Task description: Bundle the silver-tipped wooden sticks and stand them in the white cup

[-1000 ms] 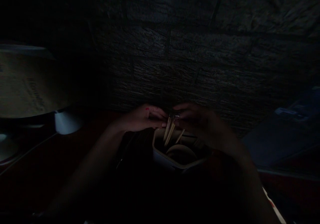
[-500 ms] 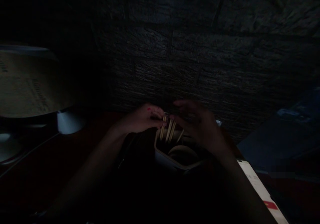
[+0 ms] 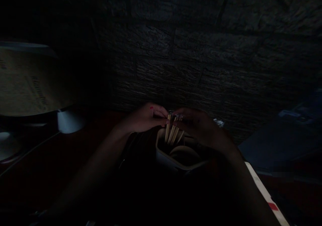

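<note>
Dark stonework stands behind your left hand and right hand, both equally near, pinching the upper ends of sticks that slant steeply down into the box.

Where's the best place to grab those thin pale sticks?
Probably by their upper ends, coming from above: the thin pale sticks stand at a slant, their lower parts reaching into the open-topped container, whose walls would likely hinder fingers lower down.

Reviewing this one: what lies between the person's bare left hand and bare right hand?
In the head view, slim pale wood-coloured sticks lie between the left hand and right hand, held near their upper ends, slanting over the open, angular, pale-rimmed container.
</note>
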Tool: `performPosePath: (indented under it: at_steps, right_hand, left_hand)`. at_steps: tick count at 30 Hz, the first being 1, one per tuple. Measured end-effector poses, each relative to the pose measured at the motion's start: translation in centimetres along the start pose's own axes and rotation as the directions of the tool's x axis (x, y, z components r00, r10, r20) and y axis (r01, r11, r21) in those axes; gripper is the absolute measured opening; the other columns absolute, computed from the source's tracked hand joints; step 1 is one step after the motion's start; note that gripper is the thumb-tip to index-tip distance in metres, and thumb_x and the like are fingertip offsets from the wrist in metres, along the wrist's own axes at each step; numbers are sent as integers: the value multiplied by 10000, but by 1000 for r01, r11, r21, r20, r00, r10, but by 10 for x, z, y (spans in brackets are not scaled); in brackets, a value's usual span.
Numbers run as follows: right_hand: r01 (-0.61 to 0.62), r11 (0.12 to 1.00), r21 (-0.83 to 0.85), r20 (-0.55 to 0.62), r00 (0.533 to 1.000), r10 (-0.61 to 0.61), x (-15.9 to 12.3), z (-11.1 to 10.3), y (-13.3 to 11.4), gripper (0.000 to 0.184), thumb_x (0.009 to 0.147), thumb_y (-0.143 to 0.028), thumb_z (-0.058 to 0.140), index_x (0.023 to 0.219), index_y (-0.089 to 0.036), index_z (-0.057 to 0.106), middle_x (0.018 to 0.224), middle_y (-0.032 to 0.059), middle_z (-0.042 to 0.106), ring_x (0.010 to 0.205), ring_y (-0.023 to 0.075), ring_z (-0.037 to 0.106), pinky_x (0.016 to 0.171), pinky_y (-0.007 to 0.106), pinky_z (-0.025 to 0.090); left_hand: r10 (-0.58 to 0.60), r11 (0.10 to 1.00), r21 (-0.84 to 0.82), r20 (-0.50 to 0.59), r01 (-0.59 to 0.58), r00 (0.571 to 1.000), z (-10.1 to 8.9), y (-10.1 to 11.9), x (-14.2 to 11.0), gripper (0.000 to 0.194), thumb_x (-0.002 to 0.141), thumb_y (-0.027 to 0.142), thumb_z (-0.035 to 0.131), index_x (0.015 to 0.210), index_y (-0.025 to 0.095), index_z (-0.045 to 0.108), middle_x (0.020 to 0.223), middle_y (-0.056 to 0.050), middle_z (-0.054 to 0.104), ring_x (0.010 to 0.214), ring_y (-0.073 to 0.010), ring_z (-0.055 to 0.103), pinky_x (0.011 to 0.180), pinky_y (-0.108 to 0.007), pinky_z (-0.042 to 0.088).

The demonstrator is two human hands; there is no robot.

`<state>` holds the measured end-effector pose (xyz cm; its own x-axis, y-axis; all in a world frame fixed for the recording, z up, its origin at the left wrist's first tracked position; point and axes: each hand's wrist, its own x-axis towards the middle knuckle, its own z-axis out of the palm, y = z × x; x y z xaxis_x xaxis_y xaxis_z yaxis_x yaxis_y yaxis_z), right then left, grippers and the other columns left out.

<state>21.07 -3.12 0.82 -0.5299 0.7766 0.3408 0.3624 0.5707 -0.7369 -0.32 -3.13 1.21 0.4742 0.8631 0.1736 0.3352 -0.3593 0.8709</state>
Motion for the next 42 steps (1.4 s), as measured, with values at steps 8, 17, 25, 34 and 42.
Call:
performPosePath:
  at_steps: [8, 17, 25, 34, 42]
  right_hand:
    - [-43, 999, -15, -24, 999, 43, 2, 2, 2, 369, 812, -297, 668, 1161, -214, 582, 950, 41, 725, 831, 188, 693, 673, 283, 531]
    - [-52, 999, -6, -46, 998, 51, 1, 2, 6, 456, 779, -285, 694, 1203, -222, 538, 905, 39, 715, 811, 196, 696, 681, 300, 541]
    - [-39, 999, -9, -17, 999, 39, 0, 1, 1, 417, 792, -212, 656, 1190, -221, 532, 887, 30, 714, 812, 187, 695, 655, 274, 527]
    - [-26, 1000, -17, -32, 999, 26, 1, 1, 3, 418, 800, -233, 646, 1198, -210, 519, 879, 30, 700, 801, 186, 683, 649, 277, 511]
    - [-30, 999, -46, -30, 999, 28, 1, 3, 2, 416, 802, -213, 633, 1201, -206, 520, 831, 15, 679, 748, 164, 659, 610, 254, 485]
  left_hand:
    - [-17, 1000, -21, 29, 18, 999, 7, -3, 5, 128, 745, 220, 687, 821, 117, 691, 789, -49, 723, 720, -142, 654, 653, -229, 479]
    - [-31, 999, -42, 79, 35, 996, 2, -4, 4, 115, 750, 245, 697, 761, 131, 688, 696, -2, 675, 631, -99, 587, 580, -192, 415]
    - [-56, 997, -42, 77, 59, 995, 1, -4, 3, 138, 766, 230, 682, 847, 119, 690, 742, -33, 698, 677, -120, 626, 632, -216, 457]
    - [-40, 999, -34, 76, 42, 996, 1, -4, 3, 93, 774, 205, 665, 812, 121, 683, 693, -8, 676, 629, -96, 599, 586, -188, 434]
    - [-51, 998, -23, 79, 53, 996, 1, -4, 4, 124, 769, 234, 677, 820, 121, 682, 687, -4, 665, 630, -100, 592, 593, -196, 429]
